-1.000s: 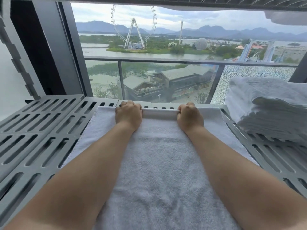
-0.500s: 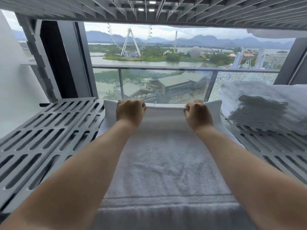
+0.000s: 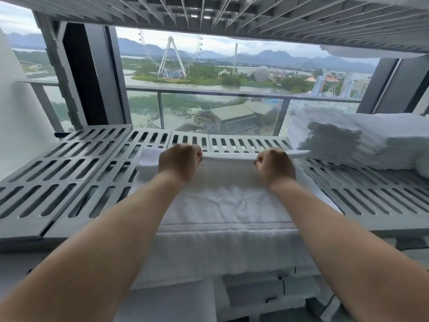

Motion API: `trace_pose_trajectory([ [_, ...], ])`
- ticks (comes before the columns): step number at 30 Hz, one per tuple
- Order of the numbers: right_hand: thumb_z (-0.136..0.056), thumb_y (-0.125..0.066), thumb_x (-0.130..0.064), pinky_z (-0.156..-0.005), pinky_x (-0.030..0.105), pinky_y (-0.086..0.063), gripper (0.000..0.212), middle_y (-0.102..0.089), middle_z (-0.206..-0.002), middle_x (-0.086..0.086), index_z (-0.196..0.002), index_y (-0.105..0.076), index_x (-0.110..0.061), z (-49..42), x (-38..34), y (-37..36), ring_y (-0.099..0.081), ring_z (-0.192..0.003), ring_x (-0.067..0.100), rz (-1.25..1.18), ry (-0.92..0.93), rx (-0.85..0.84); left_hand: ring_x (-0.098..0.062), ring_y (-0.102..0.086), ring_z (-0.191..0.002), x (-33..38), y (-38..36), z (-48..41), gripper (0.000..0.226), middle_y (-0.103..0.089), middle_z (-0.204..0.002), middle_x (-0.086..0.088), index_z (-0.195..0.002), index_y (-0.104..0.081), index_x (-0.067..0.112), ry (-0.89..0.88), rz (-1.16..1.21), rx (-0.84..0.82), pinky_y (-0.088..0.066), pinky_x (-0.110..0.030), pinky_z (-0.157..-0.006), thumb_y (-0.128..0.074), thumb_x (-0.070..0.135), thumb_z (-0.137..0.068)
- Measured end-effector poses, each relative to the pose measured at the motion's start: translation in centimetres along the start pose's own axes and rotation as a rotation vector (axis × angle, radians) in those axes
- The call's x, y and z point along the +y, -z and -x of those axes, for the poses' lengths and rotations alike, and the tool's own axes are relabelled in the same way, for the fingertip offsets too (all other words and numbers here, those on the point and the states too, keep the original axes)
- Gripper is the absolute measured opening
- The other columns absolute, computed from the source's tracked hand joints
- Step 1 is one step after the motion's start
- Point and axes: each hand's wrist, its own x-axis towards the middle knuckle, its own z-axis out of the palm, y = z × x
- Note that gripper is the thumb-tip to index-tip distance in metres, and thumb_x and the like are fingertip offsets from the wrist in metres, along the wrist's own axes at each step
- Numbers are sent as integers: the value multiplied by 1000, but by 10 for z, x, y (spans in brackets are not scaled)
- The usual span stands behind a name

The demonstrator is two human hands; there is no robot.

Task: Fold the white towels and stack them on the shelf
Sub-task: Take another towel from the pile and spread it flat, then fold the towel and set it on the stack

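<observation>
A white towel (image 3: 228, 205) lies spread along the grey slotted shelf (image 3: 60, 173), its near end hanging over the shelf's front edge. My left hand (image 3: 178, 161) and my right hand (image 3: 275, 165) are both fisted on the towel's far edge, which is lifted a little off the shelf and stretched taut between them. A stack of folded white towels (image 3: 355, 138) sits on the shelf at the right.
A slatted upper shelf (image 3: 232, 15) hangs low overhead. Behind the shelf is a window with a glass balcony rail (image 3: 209, 94). More white towels (image 3: 176, 300) lie below the shelf's front edge. A white wall (image 3: 14, 117) bounds the left.
Both hands have pulled the towel's far edge back toward me, away from the shelf's back edge, lifting it. The view has drawn back, showing the towel's hanging end and the level below.
</observation>
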Motion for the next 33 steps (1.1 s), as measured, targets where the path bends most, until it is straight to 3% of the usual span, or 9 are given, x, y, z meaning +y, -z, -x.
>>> trace_pose_trajectory([
  [4,-92,-56,-14,-79,37,-56,22,-67,-99,13,-93,-77,-11,22,6,5,-66,-91,33,-10,-7,-43,-22,-64,-84,16,8,24,17,-71,-94,2,-93,-73,27,43,-78,-109,-44,-29,-65,-57,23,-97],
  [7,-94,-49,-10,-76,36,-56,26,-69,-97,15,-93,-76,-10,39,7,0,-66,-93,33,42,-3,-95,-21,-61,-82,27,8,46,19,-69,-95,0,-94,-73,26,82,-114,-149,-56,-34,-70,-56,19,-98],
  [9,-96,-47,-7,-80,37,-57,28,-66,-104,17,-101,-74,-7,47,9,-5,-64,-99,34,86,18,-85,-22,-63,-83,31,6,59,17,-69,-96,-3,-99,-75,22,94,-108,-101,-59,-38,-76,-58,19,-99],
  [12,-97,-45,-6,-84,38,-57,30,-63,-110,18,-107,-72,-4,47,13,-10,-63,-101,33,107,46,-76,-20,-63,-79,31,3,68,17,-69,-91,-1,-97,-77,21,114,-66,-17,-56,-33,-73,-60,20,-99],
  [19,-91,-49,-12,-81,36,-54,29,-63,-105,15,-101,-74,-1,51,14,-10,-57,-103,32,11,57,54,-25,-65,-84,34,3,67,17,-70,-94,-6,-102,-76,17,75,-21,160,-56,-37,-76,-63,10,-95],
  [23,-85,-52,-14,-76,36,-51,29,-62,-96,19,-94,-74,2,54,13,-9,-55,-99,34,-32,52,99,-26,-63,-85,34,2,67,13,-67,-92,-7,-93,-74,14,75,10,181,-55,-36,-74,-61,11,-91],
  [29,-80,-55,-14,-70,34,-49,25,-63,-88,19,-85,-73,3,55,12,-9,-58,-92,34,-77,-8,117,-23,-62,-85,34,3,68,16,-66,-89,-2,-87,-76,16,82,52,145,-52,-34,-73,-60,14,-86],
  [33,-82,-57,-16,-65,30,-45,24,-67,-84,16,-83,-74,0,55,12,-10,-60,-88,32,-50,-31,121,-23,-62,-83,34,2,67,23,-68,-87,0,-80,-75,17,122,99,16,-55,-38,-78,-53,15,-88],
])
